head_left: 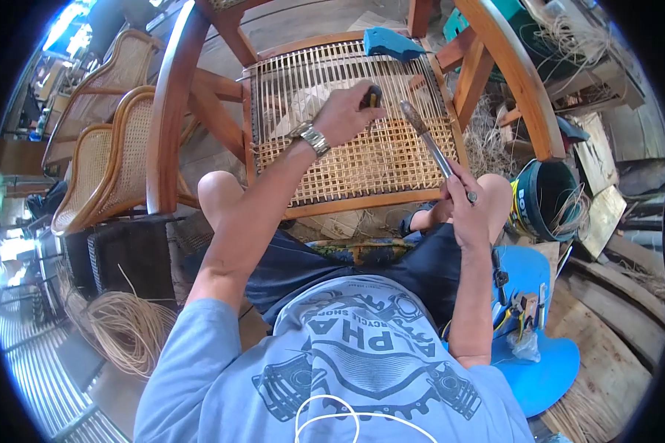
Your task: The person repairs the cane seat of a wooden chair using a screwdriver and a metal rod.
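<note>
A wooden chair frame (362, 202) stands before me, its seat partly woven with cane (347, 166); toward the far side only parallel strands run across. Over the middle of the weave, my left hand (345, 117) is closed around a short tool with a black and yellow handle (374, 96). The tip of this tool is hard to make out. In my right hand (467, 210), above the seat's near right corner, is a metal-shafted tool (437, 153) with a worn brown end. That end points toward my left hand, apart from it. A blue cloth-like piece (391, 44) lies on the seat's far edge.
Woven cane chair backs (103, 173) stand at left, above a coil of cane strands (131, 328). A dark bucket (553, 199) sits at right. Pliers (511, 317) and other small items rest on a blue plastic seat (543, 373). Chair arms (513, 70) rise beside the woven seat.
</note>
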